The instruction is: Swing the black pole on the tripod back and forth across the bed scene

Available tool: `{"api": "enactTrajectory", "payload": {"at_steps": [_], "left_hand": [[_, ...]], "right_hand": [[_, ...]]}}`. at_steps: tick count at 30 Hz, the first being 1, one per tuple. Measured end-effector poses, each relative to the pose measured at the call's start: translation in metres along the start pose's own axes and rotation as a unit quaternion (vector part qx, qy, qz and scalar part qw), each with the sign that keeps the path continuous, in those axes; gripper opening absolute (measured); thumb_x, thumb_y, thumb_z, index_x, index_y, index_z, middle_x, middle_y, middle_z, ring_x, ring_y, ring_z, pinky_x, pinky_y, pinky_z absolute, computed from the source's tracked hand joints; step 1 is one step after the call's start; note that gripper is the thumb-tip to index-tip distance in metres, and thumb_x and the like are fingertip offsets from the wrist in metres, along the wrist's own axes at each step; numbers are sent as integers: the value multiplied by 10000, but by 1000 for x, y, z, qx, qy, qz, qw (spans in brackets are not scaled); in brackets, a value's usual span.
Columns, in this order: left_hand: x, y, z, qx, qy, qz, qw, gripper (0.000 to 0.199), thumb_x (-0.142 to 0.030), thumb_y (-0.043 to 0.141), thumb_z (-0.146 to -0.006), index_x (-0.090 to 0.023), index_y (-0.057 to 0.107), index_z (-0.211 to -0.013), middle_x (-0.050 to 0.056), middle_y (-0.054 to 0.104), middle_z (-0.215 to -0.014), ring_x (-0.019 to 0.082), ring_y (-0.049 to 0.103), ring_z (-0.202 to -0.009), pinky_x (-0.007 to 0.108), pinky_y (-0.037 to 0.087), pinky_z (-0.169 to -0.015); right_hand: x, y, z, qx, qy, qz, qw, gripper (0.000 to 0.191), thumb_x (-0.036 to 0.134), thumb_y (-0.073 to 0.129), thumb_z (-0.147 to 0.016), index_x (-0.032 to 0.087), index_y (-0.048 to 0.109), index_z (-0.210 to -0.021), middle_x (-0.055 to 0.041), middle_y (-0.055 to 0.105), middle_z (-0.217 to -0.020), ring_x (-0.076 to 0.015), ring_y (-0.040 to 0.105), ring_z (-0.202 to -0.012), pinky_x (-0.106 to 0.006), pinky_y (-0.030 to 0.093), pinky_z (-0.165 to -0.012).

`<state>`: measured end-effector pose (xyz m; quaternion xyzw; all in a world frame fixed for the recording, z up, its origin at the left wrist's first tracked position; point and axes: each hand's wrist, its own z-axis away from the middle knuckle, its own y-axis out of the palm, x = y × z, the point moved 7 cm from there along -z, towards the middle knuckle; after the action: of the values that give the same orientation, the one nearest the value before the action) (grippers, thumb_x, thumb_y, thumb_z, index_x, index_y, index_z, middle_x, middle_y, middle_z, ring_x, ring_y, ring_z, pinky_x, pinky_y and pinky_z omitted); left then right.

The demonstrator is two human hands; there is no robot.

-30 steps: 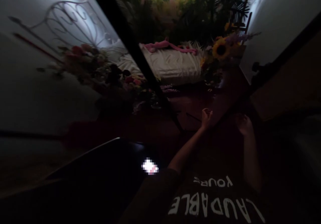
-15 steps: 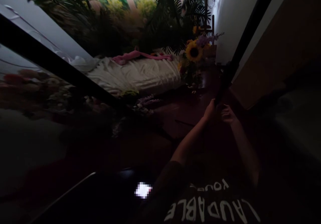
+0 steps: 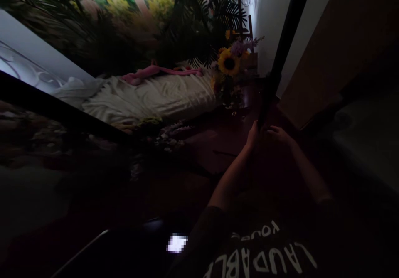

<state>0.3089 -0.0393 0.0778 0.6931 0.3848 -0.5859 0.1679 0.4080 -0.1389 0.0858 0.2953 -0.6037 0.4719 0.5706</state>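
Right of frame centre, your left hand [image 3: 253, 135] meets the black pole [image 3: 285, 43], its grip too dim to tell; your right hand [image 3: 280, 136], loosely uncurled, hovers just beside.

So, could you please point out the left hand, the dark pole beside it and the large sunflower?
Left hand [image 3: 253, 134]: head view, on the middle of the hand.
Dark pole [image 3: 284, 45]: head view, on its shaft above the hand.
Large sunflower [image 3: 229, 64]: head view, on its dark centre.
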Motion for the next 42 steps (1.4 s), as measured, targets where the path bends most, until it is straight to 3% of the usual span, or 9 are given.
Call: {"api": "enactTrajectory", "payload": {"at_steps": [5, 10, 15, 18, 21, 27, 36, 39, 42], "left_hand": [[-2, 0, 1, 3, 10, 3, 1000, 306, -402, 502, -904, -194, 490, -1129, 68, 646, -938, 141, 604, -776, 252, 440, -694], [-3, 1, 2, 5, 0, 15, 1000, 308, -383, 491, -910, -205, 475, -1161, 47, 648, -902, 131, 615, -753, 247, 458, -690], [-3, 1, 3, 14, -2, 22, 1000, 320, -354, 482, -909, -209, 457, -1194, 42, 652, -925, 126, 622, -762, 247, 470, -701], [-4, 2, 3, 20, -1, 24, 1000, 338, -370, 472, -915, -203, 452, -1207, 51, 655, -927, 127, 619, -752, 256, 475, -704], [-3, 1, 2, 13, -3, 22, 1000, 337, -375, 473, -917, -198, 455, -1203, 62, 655, -936, 131, 618, -750, 265, 478, -713], [0, 3, 0, 34, -20, 12, 999, 356, -384, 485, -911, -197, 437, -1210, 53, 652, -893, 136, 617, -707, 270, 477, -687], [1, 4, -1, 42, -23, 9, 999, 365, -394, 470, -917, -196, 408, -1217, 48, 653, -876, 128, 606, -670, 269, 472, -675], [-1, 4, 0, 41, -21, 16, 999, 412, -405, 457, -921, -178, 392, -1258, 61, 656, -887, 134, 609, -674, 285, 487, -689], [-1, 4, -1, 45, -12, 21, 999, 491, -391, 498, -899, -147, 390, -1311, 122, 659, -1010, 171, 642, -794, 324, 511, -754]], "right_hand": [[33, -9, 26, -127, -74, 215, 965, 140, 346, 639, -795, 256, 678, -894, -17, 673, -844, -184, 617, -808, -284, 464, -738], [57, -13, 32, -233, -132, 209, 940, 152, 260, 597, -813, 279, 684, -936, -37, 643, -907, -194, 598, -865, -331, 501, -825], [148, -13, 32, -315, -282, 177, 889, 401, 383, 534, -891, 265, 511, -1274, -60, 598, -1076, -197, 598, -957, -376, 539, -861], [213, 6, 34, -321, -391, 246, 827, 692, 430, 653, -816, 222, 359, -1407, -97, 506, -1269, -269, 505, -1190, -504, 445, -1029], [241, 26, 17, -303, -392, 317, 809, 757, 452, 640, -833, 224, 276, -1457, -121, 352, -1406, -341, 331, -1366, -569, 365, -1079], [232, 33, -9, -318, -348, 341, 813, 602, 260, 505, -923, 273, 252, -1469, -122, 303, -1364, -292, 449, -1266, -481, 493, -984], [231, 29, -9, -304, -337, 359, 815, 612, 278, 481, -923, 338, 215, -1471, -89, 325, -1380, -303, 460, -1248, -503, 503, -975], [214, 31, -8, -313, -313, 328, 834, 532, 261, 463, -920, 322, 307, -1425, -97, 350, -1347, -290, 485, -1232, -499, 496, -989], [176, 41, -6, -300, -281, 325, 852, 502, 259, 487, -909, 299, 365, -1394, -112, 370, -1344, -301, 473, -1252, -530, 445, -1043]]}}
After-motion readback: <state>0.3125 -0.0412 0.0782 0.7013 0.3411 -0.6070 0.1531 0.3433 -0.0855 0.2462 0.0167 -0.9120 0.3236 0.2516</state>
